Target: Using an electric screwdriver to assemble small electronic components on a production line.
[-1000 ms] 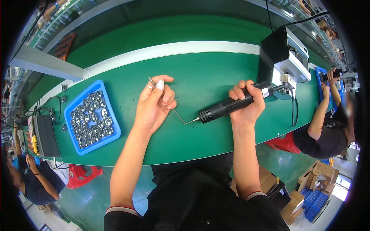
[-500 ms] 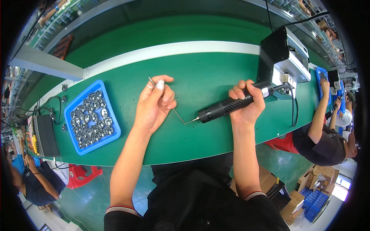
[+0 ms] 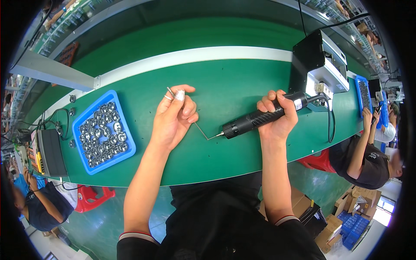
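Note:
My right hand [image 3: 279,115] is wrapped round a black electric screwdriver [image 3: 245,124], which points left and slightly down over the green bench. My left hand [image 3: 175,119], a white wrap on one fingertip, is closed on a thin metal rod [image 3: 200,129]. The rod slants down to the right, and its lower end meets the tip of the screwdriver's bit [image 3: 216,136]. Whether a small screw sits between them is too small to tell. Left of my left hand, a blue tray [image 3: 130,152] holds several small round black-and-silver parts [image 3: 104,132].
A black and silver machine [image 3: 323,65] stands at the back right, with a cable [image 3: 333,125] near it. A dark box [image 3: 51,152] and cables lie far left, beside a few loose parts [image 3: 72,112]. Tiny dark bits dot the bench [image 3: 242,164]. Co-workers sit on both sides.
My hands, the rod and the screwdriver hold still. The co-worker on the right has drawn a hand back from a blue tray; the one on the left has shifted their arms.

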The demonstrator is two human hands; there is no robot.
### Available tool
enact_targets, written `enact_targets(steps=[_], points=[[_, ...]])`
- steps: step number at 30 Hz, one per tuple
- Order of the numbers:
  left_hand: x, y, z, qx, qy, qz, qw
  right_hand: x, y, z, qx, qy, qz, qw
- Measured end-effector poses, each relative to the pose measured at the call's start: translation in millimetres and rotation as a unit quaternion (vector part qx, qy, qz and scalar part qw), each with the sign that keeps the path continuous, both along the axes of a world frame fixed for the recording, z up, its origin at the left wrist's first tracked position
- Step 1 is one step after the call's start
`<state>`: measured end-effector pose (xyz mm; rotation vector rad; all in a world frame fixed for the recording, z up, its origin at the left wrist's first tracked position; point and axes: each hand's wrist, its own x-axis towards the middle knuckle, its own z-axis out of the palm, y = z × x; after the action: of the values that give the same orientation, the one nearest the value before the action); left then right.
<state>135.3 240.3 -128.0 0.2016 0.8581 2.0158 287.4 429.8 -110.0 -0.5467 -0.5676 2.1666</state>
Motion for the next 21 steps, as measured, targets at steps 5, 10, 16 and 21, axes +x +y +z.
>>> enact_targets(steps=[5,10,16,21], points=[[-0.3,-0.1,-0.5,-0.001,0.0,-0.001,1.0,-0.1,-0.2,0.0,0.003,-0.003,0.001,1.0],[-0.8,-0.7,-0.6,-0.001,-0.002,-0.001,1.0,0.3,0.0,-0.2,-0.002,0.0,0.001,1.0],[-1.0,-0.7,-1.2,0.001,-0.003,-0.002,1.0,0.8,0.0,-0.8,0.002,-0.001,0.002,1.0],[-0.5,-1.4,-1.1,0.0,-0.002,-0.001,1.0,0.4,-0.7,-1.0,0.0,0.0,0.002,1.0]])
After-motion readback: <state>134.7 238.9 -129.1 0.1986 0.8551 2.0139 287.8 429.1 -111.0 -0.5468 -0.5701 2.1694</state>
